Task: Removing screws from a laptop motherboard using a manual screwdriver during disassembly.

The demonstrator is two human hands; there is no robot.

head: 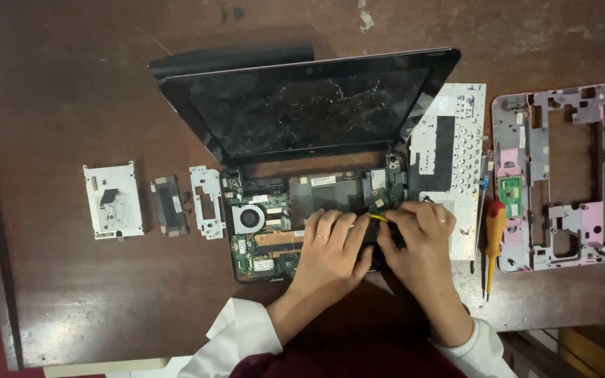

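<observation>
Right now the person is working over an opened laptop base point(274, 241) lying on a dark brown table point(71, 294), with both hands meeting above the exposed green circuit board point(260, 252). The left hand point(334, 248) is resting flat on the board with its fingers curled loosely, touching the parts beneath it; whether it is pinching anything cannot be told. The right hand point(421, 234) is closing its fingers around a thin yellow tool point(378, 218), whose tip is pointing toward the left hand's fingertips. A round black fan point(249, 218) is sitting in the base just left of the hands. The cracked screen point(309, 105) is standing tilted open behind the base. To the right, a white keyboard backing plate point(453, 161) is lying beside the base, then an orange-handled screwdriver point(494, 234), then a pink frame point(554, 175). Well to the left, a white metal bracket point(112, 199), a small dark cover point(169, 205) and a white frame piece point(206, 199) are lying in a row.
</observation>
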